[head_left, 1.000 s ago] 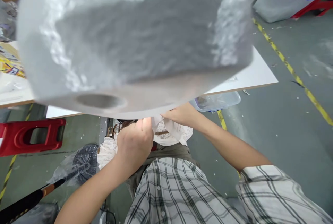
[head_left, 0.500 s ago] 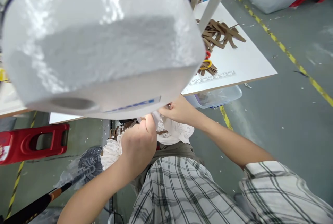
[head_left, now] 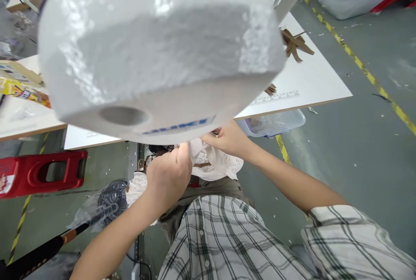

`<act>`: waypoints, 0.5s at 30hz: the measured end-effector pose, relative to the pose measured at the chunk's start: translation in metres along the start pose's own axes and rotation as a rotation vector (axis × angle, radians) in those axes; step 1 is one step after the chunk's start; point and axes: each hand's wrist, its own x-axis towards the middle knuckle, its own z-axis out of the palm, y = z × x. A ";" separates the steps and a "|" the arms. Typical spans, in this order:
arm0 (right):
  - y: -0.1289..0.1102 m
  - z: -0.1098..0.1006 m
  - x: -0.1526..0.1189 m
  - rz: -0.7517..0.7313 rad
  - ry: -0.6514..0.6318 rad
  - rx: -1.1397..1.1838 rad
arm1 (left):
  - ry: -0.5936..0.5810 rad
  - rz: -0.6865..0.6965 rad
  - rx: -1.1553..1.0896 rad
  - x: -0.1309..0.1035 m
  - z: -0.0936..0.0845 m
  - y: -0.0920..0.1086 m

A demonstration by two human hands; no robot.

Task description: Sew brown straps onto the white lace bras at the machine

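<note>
Centre frame | my left hand (head_left: pixel 170 169), right hand (head_left: pixel 230 140) curled closed, pinching white cloth (head_left: pixel 218 158) | likely to hold it taut

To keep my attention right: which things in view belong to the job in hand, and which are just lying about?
Seemingly in use:
white lace cloth, in the grip of left hand and right hand
white machine, close by

Seemingly lying about:
yellow packet
red stool
ruler, untouched

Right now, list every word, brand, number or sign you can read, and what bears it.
"UKI" on the machine; the letter before is unclear.
Yellow packet: lettering too blurred to read.
Box: label too blurred.
Red stool: sticker too blurred.
Ruler: markings too small.
</note>
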 end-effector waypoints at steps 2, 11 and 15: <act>0.000 0.004 -0.002 -0.003 0.004 0.009 | -0.024 -0.069 -0.058 -0.005 0.000 -0.004; 0.016 0.005 -0.025 0.041 0.054 -0.108 | -0.238 -0.588 -0.951 -0.017 -0.002 -0.029; -0.008 0.006 -0.059 0.119 -0.092 -0.111 | -0.577 -0.431 -1.166 -0.018 0.003 -0.036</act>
